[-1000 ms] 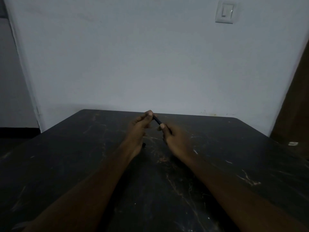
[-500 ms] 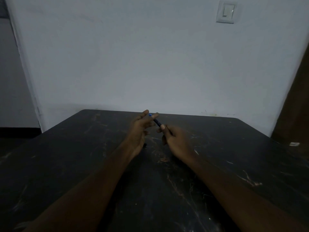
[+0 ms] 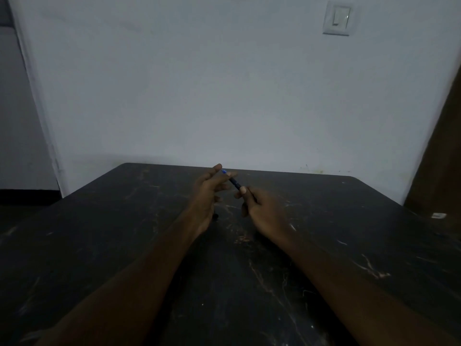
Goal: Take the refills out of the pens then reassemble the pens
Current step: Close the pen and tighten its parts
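A dark pen (image 3: 234, 182) with a blue end is held above the black table (image 3: 124, 245), slanting up to the left. My right hand (image 3: 259, 208) grips its lower part, thumb on top. My left hand (image 3: 209, 193) is at the pen's blue upper end, its thumb and a finger stretched out on either side of the tip and touching it. A small dark piece (image 3: 216, 216) lies on the table below my left hand, too dim to identify. The scene is very dark.
A pale wall stands right behind the table's far edge, with a light switch (image 3: 338, 18) high on the right. A brown door or panel (image 3: 446, 158) borders the right side. A small white object (image 3: 439, 215) lies near it.
My left hand's fingers, pinched on the pen's upper end a second ago, have loosened and straightened, and the blue end now shows. My right hand stays put.
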